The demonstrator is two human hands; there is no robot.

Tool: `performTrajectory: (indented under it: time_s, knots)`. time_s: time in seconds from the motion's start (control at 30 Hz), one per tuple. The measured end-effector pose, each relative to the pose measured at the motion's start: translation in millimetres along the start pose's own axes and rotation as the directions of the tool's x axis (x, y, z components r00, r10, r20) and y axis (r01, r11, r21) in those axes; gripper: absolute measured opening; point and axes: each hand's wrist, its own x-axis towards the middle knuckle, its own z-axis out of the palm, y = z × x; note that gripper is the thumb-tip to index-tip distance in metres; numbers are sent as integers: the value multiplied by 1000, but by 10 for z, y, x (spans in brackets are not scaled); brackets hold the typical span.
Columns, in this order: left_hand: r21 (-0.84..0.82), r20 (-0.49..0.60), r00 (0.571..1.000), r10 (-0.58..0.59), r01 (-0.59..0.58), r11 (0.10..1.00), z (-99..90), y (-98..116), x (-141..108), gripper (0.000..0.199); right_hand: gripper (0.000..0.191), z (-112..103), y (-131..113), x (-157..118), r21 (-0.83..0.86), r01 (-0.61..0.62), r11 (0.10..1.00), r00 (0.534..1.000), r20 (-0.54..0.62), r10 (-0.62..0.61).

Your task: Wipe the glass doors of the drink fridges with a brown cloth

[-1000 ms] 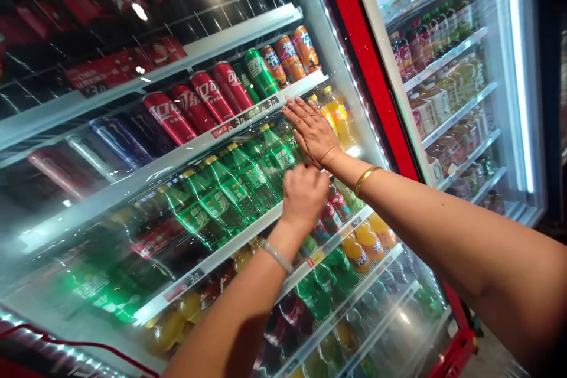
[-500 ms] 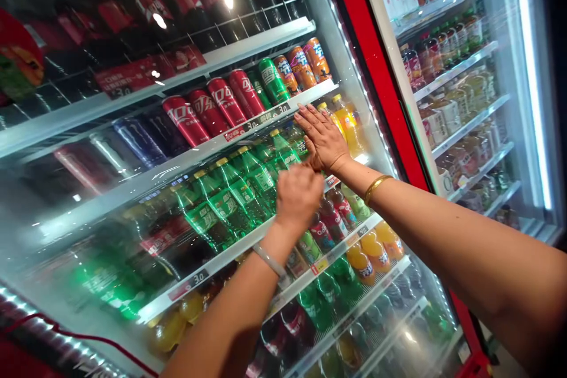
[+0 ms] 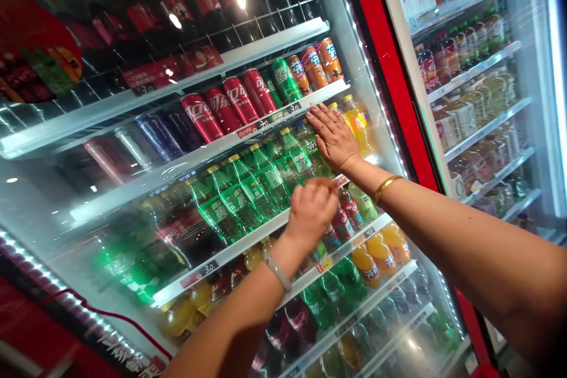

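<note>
My right hand [image 3: 333, 134] lies flat with its fingers together and stretched out against the glass front [image 3: 146, 319] of a drinks fridge, over the end of a shelf of bottles. A gold bangle circles that wrist. Lower and to its left, my left hand [image 3: 312, 207] is curled closed; whatever it may hold is hidden. A pale bangle is on the left wrist. Near the hands, behind the glass, stand green bottles [image 3: 254, 180], red cans [image 3: 239, 100] and bottles of orange drink [image 3: 355, 118].
Dark bottles with red labels [image 3: 206, 0] fill the top shelf. A red door frame [image 3: 390, 47] runs down the right side, and a second fridge with bottles [image 3: 478, 35] stands beyond it. A red cord [image 3: 106, 319] hangs at lower left.
The view has shifted, so the fridge appears slightly further right. My left hand has moved down a little, away from my right hand, which stays flat on the glass.
</note>
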Motion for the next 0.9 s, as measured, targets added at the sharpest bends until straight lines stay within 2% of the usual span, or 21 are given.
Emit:
performTrajectory:
  time_s: [0.03,0.1,0.2,0.27,0.33,0.4,0.47,0.53,0.57,0.63,0.7,0.77,0.83,0.9]
  knots:
    - [-13,9,999,31,-31,999,6,83,-108,6,61,-1,2,4,-4,3,1000,1000,0,-3]
    - [-13,18,1000,22,-22,1000,-26,64,-160,8,61,1,4,15,-16,10,1000,1000,-2,-10]
    - [28,12,990,-142,142,990,-127,-280,126,18,59,19,-30,-15,-41,0,999,1000,-18,-1]
    - [36,-11,959,-283,283,958,-174,-464,336,23,58,42,-93,-108,-48,-45,998,999,-32,43]
    - [22,-31,925,-378,379,925,-190,-432,361,27,59,69,-179,-269,-40,-100,994,994,-36,99]
    - [-7,-28,927,-373,373,928,-187,-178,154,24,60,98,-260,-468,-35,-131,991,991,-33,129]
    - [-63,7,981,-192,192,979,-187,148,-182,16,61,127,-317,-653,-41,-132,990,991,-33,131]
    - [-106,10,996,-87,88,990,-211,341,-455,12,62,157,-343,-783,-50,-131,990,991,-34,129]
    - [-113,6,997,-79,79,990,-236,344,-515,9,62,170,-347,-823,-53,-132,990,991,-35,130]
    - [-101,1,990,-140,139,985,-303,170,-447,10,62,190,-344,-858,-53,-138,989,990,-39,136]
    - [-75,-15,968,-249,248,966,-361,-129,-210,20,61,198,-337,-854,-40,-149,988,988,-41,147]
    - [-50,-67,920,-386,383,922,-366,-362,17,26,60,200,-336,-840,-11,-163,987,986,-41,162]
    - [-55,-84,912,-401,398,916,-299,-390,83,25,59,205,-351,-842,33,-182,983,982,-41,183]
    - [-72,-63,943,-326,321,944,-182,-197,-45,18,58,215,-397,-880,90,-211,973,975,-48,215]
